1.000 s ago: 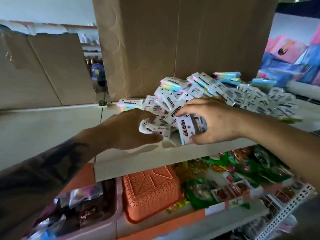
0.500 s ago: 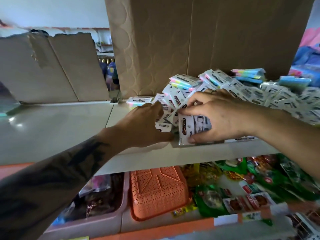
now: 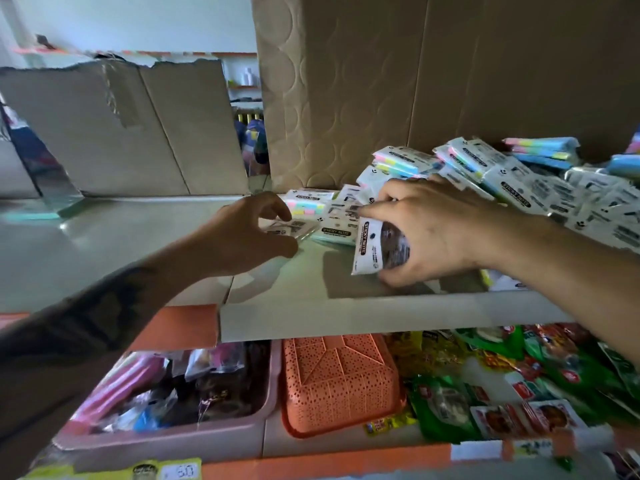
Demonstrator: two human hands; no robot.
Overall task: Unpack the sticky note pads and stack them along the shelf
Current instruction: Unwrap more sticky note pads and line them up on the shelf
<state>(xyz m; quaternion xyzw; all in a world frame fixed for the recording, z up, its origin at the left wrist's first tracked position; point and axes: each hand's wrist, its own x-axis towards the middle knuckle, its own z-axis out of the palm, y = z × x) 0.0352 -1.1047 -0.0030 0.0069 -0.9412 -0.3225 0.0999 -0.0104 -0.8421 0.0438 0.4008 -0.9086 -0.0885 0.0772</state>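
Observation:
A loose heap of packaged sticky note pads (image 3: 519,188) covers the right half of the white shelf (image 3: 138,247). My right hand (image 3: 436,230) grips a small bunch of packs (image 3: 372,247) held upright near the shelf's front edge. A few single packs (image 3: 308,206) lie flat to the left of that bunch. My left hand (image 3: 249,233) hovers over a flat pack (image 3: 294,228), fingers curled above it; whether it holds the pack is not clear.
A tall cardboard box (image 3: 415,81) stands behind the heap, and a torn cardboard flap (image 3: 121,126) leans at the back left. Below the shelf are a pink bin (image 3: 166,441), an orange basket (image 3: 339,382) and snack packets (image 3: 536,386).
My left hand has drawn away from the bunch toward the left and now sits over a flat pack. My right hand keeps its grip on the bunch. The camera has shifted closer and downward.

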